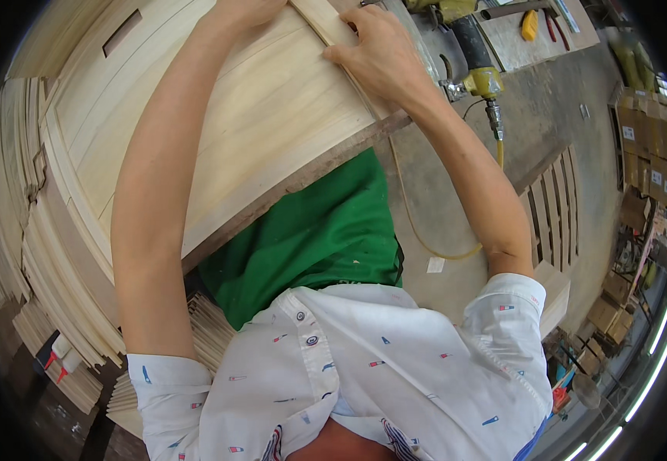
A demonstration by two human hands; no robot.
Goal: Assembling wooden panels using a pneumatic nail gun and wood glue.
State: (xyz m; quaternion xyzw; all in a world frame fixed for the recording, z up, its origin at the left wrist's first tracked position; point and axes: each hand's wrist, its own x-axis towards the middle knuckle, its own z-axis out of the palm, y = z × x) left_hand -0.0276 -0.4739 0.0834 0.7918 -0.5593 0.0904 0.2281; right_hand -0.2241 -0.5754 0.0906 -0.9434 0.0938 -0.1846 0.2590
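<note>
A large pale wooden panel [272, 115] lies before me on a bench with a dark front edge. Along the panel's right side runs a light wooden strip [319, 17]. My right hand [383, 54] is closed over this strip, its thumb on the left side and its fingers toward the far side. At the top edge of the view, my left hand [249, 9] rests near the strip's far part; its fingers are mostly cut off by the picture's edge. Just right of my right hand lies a yellow-green and black air tool [472, 54] with a yellow hose.
Stacked wooden boards [64, 269] stand at my left. A yellow tool [530, 25] and red-handled pliers [550, 28] lie on the surface at the upper right. Farther right are a slatted wooden piece [555, 203] on the floor and piled cardboard boxes [652, 146].
</note>
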